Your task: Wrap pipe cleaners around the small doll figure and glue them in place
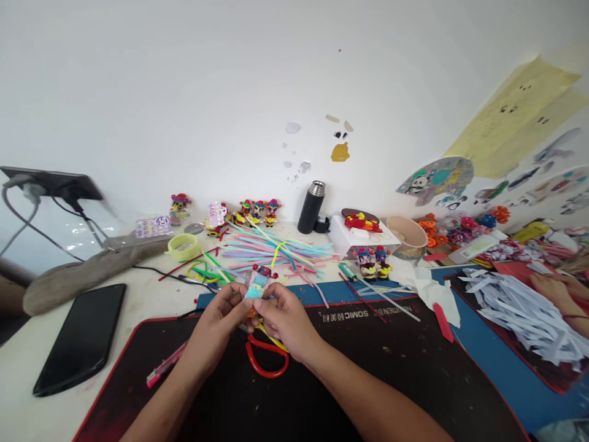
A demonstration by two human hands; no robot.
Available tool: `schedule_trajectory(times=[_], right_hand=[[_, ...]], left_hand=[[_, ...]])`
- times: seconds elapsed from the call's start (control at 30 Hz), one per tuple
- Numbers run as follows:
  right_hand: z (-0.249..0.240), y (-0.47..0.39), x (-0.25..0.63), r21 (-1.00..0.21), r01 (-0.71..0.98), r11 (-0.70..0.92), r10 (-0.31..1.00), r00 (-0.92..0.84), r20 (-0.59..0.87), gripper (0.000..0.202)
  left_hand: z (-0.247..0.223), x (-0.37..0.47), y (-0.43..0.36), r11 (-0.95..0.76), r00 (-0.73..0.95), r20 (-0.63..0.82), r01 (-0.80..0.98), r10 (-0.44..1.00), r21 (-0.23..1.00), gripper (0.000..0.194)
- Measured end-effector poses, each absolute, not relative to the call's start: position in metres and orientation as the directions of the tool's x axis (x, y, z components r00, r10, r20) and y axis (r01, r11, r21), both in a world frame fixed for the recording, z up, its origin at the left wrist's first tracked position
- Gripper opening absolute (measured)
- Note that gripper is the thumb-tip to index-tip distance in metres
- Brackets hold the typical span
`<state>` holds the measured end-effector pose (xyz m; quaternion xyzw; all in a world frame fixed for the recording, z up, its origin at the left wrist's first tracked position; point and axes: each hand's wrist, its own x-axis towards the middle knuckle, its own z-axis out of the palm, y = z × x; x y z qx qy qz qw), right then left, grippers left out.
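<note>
Between my two hands, above the black desk mat, is a small pipe-cleaner doll with a light blue body and a dark red and blue top. My left hand pinches it from the left, thumb on its front. My right hand grips its right side, thumb close to the other thumb. The doll's lower part is mostly hidden by my fingers; a bit of orange shows below. Just under my hands lie scissors with red handles, their blades hidden. Behind the doll is a pile of pastel pipe cleaners.
Finished-looking dolls stand along the wall. A black thermos and a white box are at the back. A pink pen and a black phone-like slab lie left. At right, another person's hand is by white paper strips.
</note>
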<state>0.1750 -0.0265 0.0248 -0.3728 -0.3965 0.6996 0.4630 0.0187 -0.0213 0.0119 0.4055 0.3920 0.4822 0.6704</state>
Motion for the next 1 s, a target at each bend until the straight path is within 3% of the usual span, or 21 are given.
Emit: schedule_trajectory(times=[0.47, 0.77, 1.0], right_hand=[[0.035, -0.025, 0.175, -0.904, -0.333, -0.269, 0.947, -0.263, -0.185, 0.039], [0.035, -0.026, 0.178, -0.913, -0.301, -0.273, 0.949, -0.237, -0.206, 0.042], [0.035, -0.026, 0.179, -0.913, -0.306, -0.27, 0.949, -0.246, -0.198, 0.043]], left_hand=[[0.016, 0.019, -0.024, 0.128, 0.265, -0.042, -0.317, 0.963, 0.94, 0.037], [0.018, 0.019, -0.024, 0.149, 0.28, -0.056, -0.323, 0.958, 0.935, 0.047], [0.018, 0.019, -0.024, 0.202, 0.267, -0.105, -0.368, 0.958, 0.908, 0.037]])
